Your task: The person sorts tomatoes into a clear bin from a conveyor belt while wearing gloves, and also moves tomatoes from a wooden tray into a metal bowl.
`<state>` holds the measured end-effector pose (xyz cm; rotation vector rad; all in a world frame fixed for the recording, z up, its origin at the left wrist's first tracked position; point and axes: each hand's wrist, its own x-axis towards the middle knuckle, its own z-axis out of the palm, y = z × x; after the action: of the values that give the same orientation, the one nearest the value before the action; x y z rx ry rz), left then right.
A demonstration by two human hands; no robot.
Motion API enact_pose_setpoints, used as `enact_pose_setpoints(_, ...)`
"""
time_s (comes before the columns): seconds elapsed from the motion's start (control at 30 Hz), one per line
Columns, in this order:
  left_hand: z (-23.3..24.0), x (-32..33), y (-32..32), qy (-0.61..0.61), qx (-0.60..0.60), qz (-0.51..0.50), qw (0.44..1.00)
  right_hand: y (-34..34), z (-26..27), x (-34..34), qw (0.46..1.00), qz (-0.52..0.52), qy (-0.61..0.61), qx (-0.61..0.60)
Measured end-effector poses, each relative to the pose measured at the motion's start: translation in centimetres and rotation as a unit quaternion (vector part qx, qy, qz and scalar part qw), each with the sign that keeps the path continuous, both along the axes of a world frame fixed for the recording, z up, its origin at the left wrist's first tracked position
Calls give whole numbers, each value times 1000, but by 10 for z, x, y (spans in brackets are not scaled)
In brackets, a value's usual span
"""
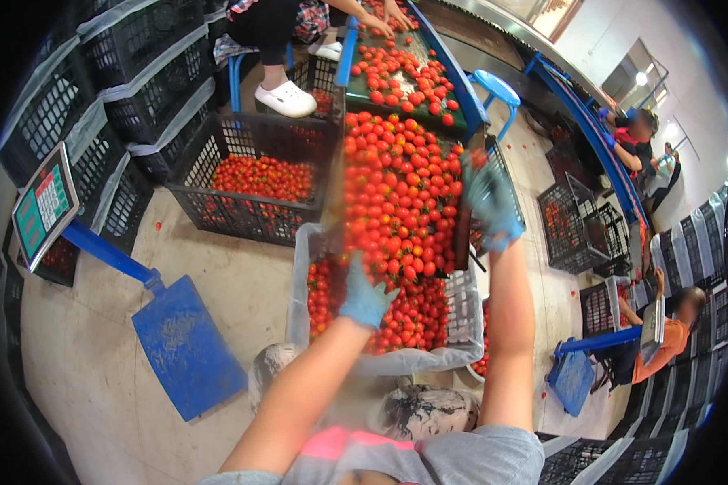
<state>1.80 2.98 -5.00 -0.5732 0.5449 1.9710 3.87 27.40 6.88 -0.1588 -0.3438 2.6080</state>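
Cherry tomatoes [400, 182] cover a sloping chute in front of me, several layers of them near its lower end. Below that end, more tomatoes [415, 327] fill much of a crate [464, 309] lined with clear plastic. My left hand [366, 297], in a blue-grey glove, is over the crate at the chute's lower left, fingers and thumb apart and nothing seen in it. At the chute's right edge my gloved right hand [491, 203] is blurred; a red cherry tomato [478, 159] shows at its fingertips. My knees are against the near side of the crate.
A black crate [249, 209] of tomatoes stands left of the chute. Further left is a blue platform scale [188, 348] with a tilted display [45, 206]. A person's hands [388, 21] touch tomatoes up the belt. A blue stool [496, 88] stands to the right; other people work beyond.
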Motion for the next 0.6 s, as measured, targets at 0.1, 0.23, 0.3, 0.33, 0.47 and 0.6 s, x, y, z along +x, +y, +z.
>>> enact_pose_setpoints(0.1,1,2,1,23,20,-18,999,40,9,-2,939,43,-78,333)
enact_pose_setpoints(0.23,-2,1,4,10,-9,-6,1000,-54,-36,-42,560,27,-308,769)
enact_pose_setpoints(0.3,1,2,6,3,-19,-6,1000,-87,-84,-57,333,-39,-295,895)
enact_pose_setpoints(0.33,-1,2,4,23,-6,-19,1000,-120,-88,-54,235,-64,-340,908)
enact_pose_setpoints(0.47,-2,0,4,42,52,-42,997,-144,-106,-44,184,-80,-344,918)
enact_pose_setpoints(0.6,-13,-2,4,48,83,-13,995,-138,-86,-16,298,52,-236,924)
